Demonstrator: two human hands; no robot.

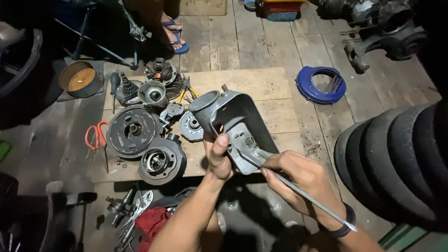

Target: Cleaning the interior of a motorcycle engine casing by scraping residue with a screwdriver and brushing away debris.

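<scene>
Grey metal housing [238, 126] held up over the wooden board [261, 86], tilted. Left hand [218, 156] grips its lower edge, thumb pressed on the face, fingers wrapped behind. Right hand [298, 179] pinches a long metal rod [298, 191], tip against the housing. Engine parts [149, 140] and red-handled scissors [97, 137] lie left; blue cover [321, 84] and tyres [396, 163] right.

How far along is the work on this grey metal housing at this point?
Done: many engine parts already lie stripped on the wooden board. In hand: the left hand steadies the grey housing while the right hand works a slim metal tool against its lower flange. Left: the housing's fittings look still attached.
</scene>
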